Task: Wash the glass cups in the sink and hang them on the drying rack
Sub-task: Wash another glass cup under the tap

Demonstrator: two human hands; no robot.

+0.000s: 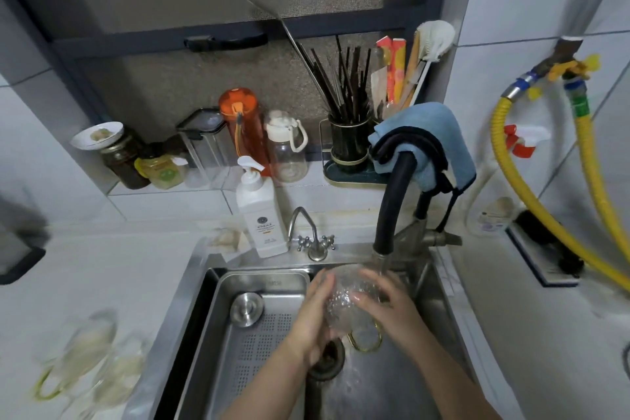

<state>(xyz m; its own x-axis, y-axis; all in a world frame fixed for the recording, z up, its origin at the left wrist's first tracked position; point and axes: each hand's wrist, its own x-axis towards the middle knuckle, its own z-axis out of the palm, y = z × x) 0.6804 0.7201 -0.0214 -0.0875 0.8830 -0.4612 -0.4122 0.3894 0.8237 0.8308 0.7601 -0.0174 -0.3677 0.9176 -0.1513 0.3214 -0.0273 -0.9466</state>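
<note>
In the head view, a textured glass cup (351, 303) is held over the middle of the sink (385, 385), just under the black faucet spout (392, 201), from which water is seen running onto it. The cup is gripped from both sides: the left hand (313, 324) is curled round its left wall, and the right hand (392, 310) is wrapped over its right side, with fingertips laid across the glass. Much of the cup is hidden by the two hands, and its lower edge cannot be told apart from a gold-rimmed glass (366, 339) lying below it in the basin. The drain opening (329, 356) is partly covered by the left wrist. A perforated steel tray (259, 327) is set in the left part of the sink, with a round steel stopper (247, 309) resting in its far left corner. On the counter at the sink's left edge, several glasses (92, 358) are blurred beyond making out their number; a yellow-green rim is seen on one. At the sink's back edge a white pump bottle (260, 211) is stood beside a small steel tap (308, 232). On the ledge behind, a dark holder (347, 141) is filled with chopsticks, and a blue cloth (429, 140) is draped over the faucet's arch. The forearms are cut off by the bottom edge of the frame.
</note>
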